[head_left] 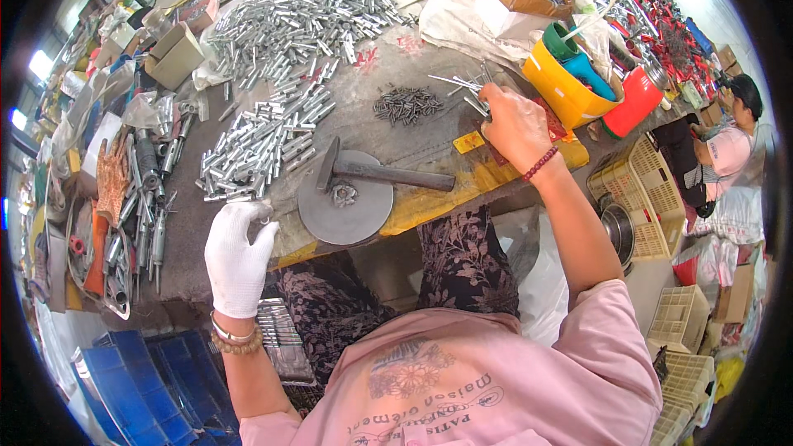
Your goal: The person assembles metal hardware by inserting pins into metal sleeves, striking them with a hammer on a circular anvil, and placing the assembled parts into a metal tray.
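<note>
My left hand (pixel 238 254), in a white glove, rests at the near edge of the workbench (pixel 413 58) with its fingers curled around a small metal piece beside the piles of silver metal sleeves (pixel 256 144). My right hand (pixel 514 125), bare with a red bead bracelet, reaches to the right side of the bench and grips a few thin metal rods (pixel 464 87). Between the hands lies a hammer (pixel 376 172) with its head on a round steel plate (pixel 345 206). A small heap of dark short pins (pixel 406 104) sits just left of the right hand.
A large heap of silver sleeves (pixel 306 12) covers the far bench. Yellow, green and red plastic tubs (pixel 578 83) stand right, cardboard boxes (pixel 178 54) left and far. Bolts and tools (pixel 140 198) lie left. Plastic crates (pixel 652 190) and another seated person (pixel 731 144) are right.
</note>
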The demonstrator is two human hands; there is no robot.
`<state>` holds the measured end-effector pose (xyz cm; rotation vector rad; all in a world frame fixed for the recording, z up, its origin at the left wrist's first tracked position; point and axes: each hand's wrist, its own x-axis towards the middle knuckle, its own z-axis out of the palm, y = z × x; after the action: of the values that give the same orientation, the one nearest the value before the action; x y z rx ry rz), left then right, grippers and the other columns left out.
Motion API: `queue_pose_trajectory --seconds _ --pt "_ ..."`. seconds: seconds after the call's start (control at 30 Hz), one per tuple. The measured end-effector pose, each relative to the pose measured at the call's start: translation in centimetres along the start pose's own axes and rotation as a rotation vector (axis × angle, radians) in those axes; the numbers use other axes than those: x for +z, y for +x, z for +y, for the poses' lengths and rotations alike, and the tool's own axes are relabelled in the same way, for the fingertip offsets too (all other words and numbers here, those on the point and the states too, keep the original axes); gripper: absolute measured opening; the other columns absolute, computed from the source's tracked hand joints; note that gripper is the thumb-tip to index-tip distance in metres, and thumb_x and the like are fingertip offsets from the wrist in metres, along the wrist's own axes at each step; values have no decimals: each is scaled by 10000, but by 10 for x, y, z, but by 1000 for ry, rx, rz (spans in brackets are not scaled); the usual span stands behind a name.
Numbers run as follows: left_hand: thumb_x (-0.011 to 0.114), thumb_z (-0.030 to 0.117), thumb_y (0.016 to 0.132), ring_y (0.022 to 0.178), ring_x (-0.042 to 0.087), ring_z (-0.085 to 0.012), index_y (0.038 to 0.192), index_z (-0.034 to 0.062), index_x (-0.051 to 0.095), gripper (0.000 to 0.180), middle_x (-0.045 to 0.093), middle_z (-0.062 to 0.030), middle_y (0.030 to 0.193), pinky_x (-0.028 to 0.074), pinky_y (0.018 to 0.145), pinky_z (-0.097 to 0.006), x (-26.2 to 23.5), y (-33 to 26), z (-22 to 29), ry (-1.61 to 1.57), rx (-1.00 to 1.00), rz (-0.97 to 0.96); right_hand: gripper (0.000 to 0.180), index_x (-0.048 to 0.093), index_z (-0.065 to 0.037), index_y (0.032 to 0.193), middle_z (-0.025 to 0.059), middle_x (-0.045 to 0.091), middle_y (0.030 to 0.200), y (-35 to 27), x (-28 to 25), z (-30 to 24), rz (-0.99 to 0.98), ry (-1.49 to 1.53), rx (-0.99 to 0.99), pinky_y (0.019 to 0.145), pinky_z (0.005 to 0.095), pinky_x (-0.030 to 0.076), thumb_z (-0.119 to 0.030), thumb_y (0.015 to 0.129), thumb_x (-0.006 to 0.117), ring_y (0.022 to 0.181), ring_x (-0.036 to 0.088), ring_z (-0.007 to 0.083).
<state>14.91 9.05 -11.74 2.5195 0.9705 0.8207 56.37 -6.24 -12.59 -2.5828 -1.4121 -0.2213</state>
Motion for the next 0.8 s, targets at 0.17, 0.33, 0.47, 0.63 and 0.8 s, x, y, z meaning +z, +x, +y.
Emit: queue_pose_trajectory --seconds 0.17,0.33,0.47,0.63,0.8 --pt "830 24 857 1017 707 -323 1092 50 780 242 750 -123 1060 558 940 -405 12 6 5 -102 40 -10 292 704 -73 1144 166 733 1130 -13 -2 2 73 14 -108 878 522 604 -28 858 737 1050 752 413" --pt "823 60 849 994 705 -330 1132 63 803 283 747 -115 1010 555 909 -416 19 11 44 -86 246 -138 300 725 -109 1138 130 719 1102 -18 -4 0 136 65 -199 866 508 601 -18 853 749 1028 749 376" --pt "864 93 831 1003 709 -333 1158 66 797 335 757 -114 1039 559 918 -418 37 6 42 -158 186 -145 302 740 -128 1123 102 710 1046 -36 -30 -45 110 326 -253 818 462 601 -45 837 786 969 740 348" --pt "865 100 848 1018 700 -312 1075 45 804 242 749 -114 1040 555 924 -410 40 -9 34 -163 104 -67 260 742 -117 1044 71 691 993 -72 -27 -99 82 534 -594 778 427 595 -46 799 787 940 726 309" --pt "853 77 851 1039 688 -295 1033 44 815 189 732 -109 1010 542 932 -394 39 -11 38 -156 -4 -61 237 726 -117 1001 54 633 998 -74 -10 -118 75 511 -720 777 419 609 -51 779 778 968 716 274"
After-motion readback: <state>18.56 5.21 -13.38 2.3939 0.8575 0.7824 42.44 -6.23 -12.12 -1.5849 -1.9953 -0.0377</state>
